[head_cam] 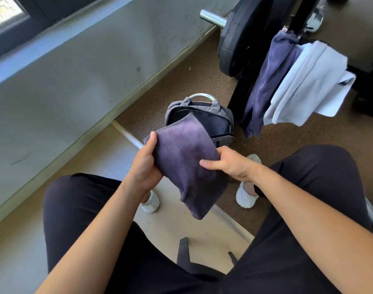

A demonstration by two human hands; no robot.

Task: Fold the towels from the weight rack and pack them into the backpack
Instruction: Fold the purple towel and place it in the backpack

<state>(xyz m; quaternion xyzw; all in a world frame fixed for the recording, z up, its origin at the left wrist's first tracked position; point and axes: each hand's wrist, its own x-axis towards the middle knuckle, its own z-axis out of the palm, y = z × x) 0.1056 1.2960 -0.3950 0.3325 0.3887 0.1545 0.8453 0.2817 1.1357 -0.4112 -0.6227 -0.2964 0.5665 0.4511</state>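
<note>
A folded purple towel (185, 162) hangs between my hands above my knees. My left hand (144, 166) grips its left edge with the thumb on top. My right hand (230, 163) holds its right edge, thumb across the cloth. Just beyond, the grey backpack (223, 132) stands on the floor with its main compartment unzipped and open; the towel's upper corner covers part of the opening. On the weight rack (242, 90) at the upper right hang a dark blue towel (268, 81) and a pale blue towel (308, 81).
Black weight plates (236, 39) on a steel bar stand at the rack. A grey wall (75, 81) runs along the left. My legs in dark trousers and white shoes (244, 196) frame the floor; a black chair base (185, 255) shows between my knees.
</note>
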